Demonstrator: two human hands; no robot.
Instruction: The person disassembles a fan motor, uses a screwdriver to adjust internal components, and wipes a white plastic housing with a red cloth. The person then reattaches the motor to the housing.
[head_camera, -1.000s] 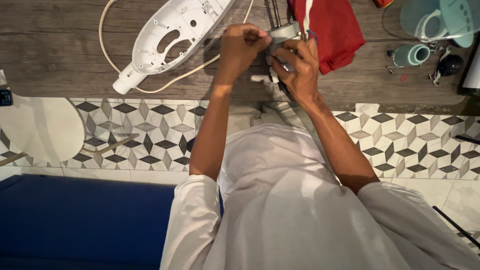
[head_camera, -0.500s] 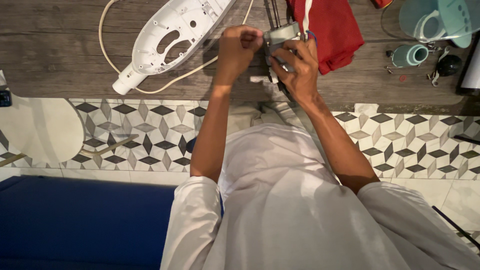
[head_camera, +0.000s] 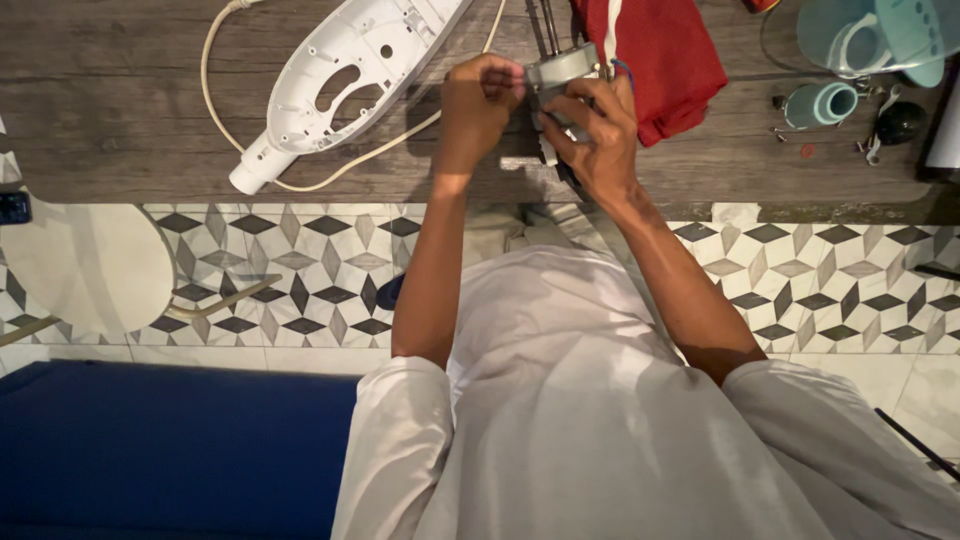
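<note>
Over a wooden workbench (head_camera: 120, 120), my right hand (head_camera: 595, 135) wraps around a small grey metal motor part (head_camera: 562, 68) and holds it up. My left hand (head_camera: 480, 100) is closed against the left side of the same part, fingers curled on it. Thin wires run from the part toward a red cloth (head_camera: 665, 55) just behind my right hand. A white plastic appliance shell (head_camera: 350, 70) with a cream cord (head_camera: 215, 90) lies to the left of my hands.
Teal plastic pieces (head_camera: 870, 35) and a small teal ring (head_camera: 825, 103) sit at the bench's right end with small dark parts. Below the bench is a patterned tile floor (head_camera: 290, 270), a white round object (head_camera: 85, 265) and a blue surface (head_camera: 170, 450).
Both hands stay on the motor part with only tiny finger shifts; nothing else has moved.
</note>
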